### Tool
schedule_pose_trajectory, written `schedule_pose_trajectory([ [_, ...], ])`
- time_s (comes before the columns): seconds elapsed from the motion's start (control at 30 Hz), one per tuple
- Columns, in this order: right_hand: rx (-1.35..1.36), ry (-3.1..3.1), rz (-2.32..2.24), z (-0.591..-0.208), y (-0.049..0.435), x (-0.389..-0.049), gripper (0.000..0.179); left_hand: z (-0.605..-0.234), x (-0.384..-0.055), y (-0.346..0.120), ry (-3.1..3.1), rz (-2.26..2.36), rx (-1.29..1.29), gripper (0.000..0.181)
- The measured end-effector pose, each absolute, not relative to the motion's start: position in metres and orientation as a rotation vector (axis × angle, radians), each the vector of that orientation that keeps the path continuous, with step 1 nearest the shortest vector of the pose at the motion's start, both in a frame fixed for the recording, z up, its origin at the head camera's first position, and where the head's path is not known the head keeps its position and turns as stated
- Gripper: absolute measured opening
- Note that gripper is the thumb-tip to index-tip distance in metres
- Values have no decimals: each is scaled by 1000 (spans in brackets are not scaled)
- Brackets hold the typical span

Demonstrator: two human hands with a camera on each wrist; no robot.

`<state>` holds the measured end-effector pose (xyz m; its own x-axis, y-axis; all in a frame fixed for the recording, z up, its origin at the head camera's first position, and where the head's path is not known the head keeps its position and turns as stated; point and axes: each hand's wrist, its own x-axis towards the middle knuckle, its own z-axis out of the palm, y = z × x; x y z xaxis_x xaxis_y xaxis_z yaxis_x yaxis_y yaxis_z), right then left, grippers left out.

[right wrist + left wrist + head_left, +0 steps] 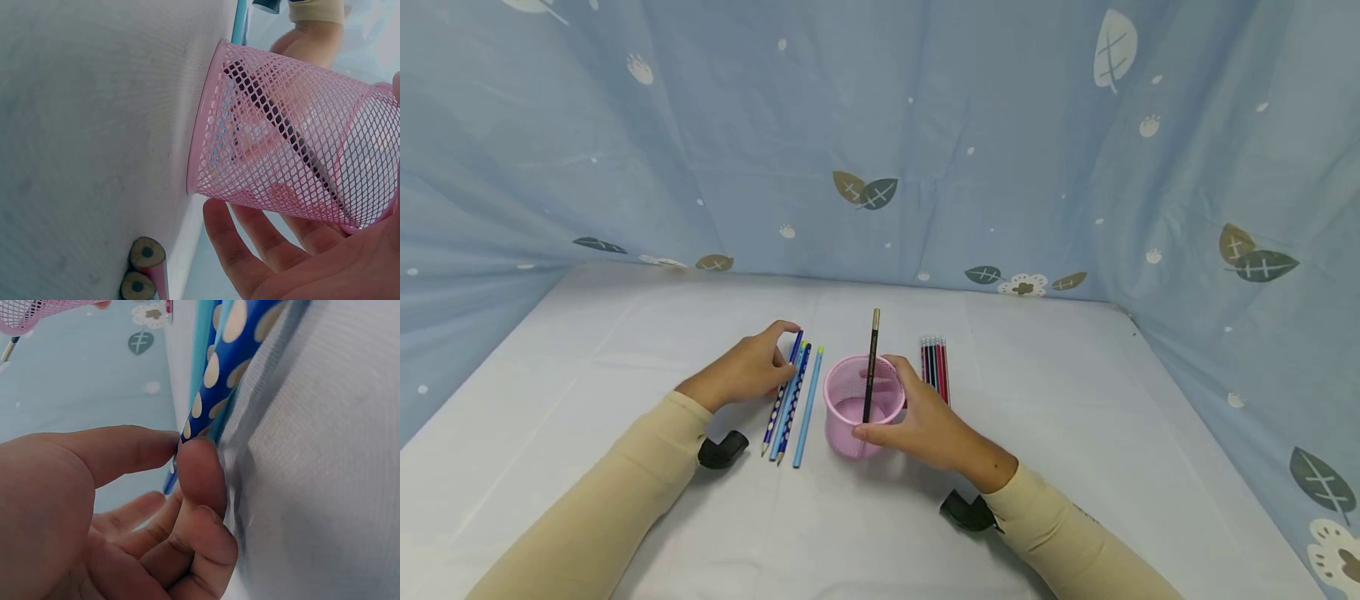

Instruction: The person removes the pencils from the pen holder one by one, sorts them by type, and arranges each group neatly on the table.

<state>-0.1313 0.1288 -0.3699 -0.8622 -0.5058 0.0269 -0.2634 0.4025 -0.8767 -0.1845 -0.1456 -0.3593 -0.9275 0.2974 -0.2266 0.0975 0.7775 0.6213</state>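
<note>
My left hand (748, 365) pinches a dark blue pencil with pale dots (212, 369) between thumb and finger, low over the cloth. Beside it lie a second dotted blue pencil (793, 408) and two light blue pencils, one of them (808, 407) farthest right in the group. My right hand (936, 425) grips the side of a pink mesh pen cup (846, 442), thumb in front and fingers behind. The cup stands upright on the table. A black pencil (872, 358) leans inside it, its gold-coloured end above the rim, and shows through the mesh in the right wrist view.
Right of the cup, a row of several red and dark pencils (935, 362) lies side by side, partly hidden by my right hand. White cloth covers the table (1060, 400). Behind it hangs a blue curtain (970, 167) with leaf prints.
</note>
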Motion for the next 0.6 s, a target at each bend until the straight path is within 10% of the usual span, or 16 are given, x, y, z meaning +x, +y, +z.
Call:
schedule_pose_trajectory([
  [0.6, -673, 2428, -1441, -370, 129, -132, 84, -360, -184, -148, 2663, 833, 339, 67],
])
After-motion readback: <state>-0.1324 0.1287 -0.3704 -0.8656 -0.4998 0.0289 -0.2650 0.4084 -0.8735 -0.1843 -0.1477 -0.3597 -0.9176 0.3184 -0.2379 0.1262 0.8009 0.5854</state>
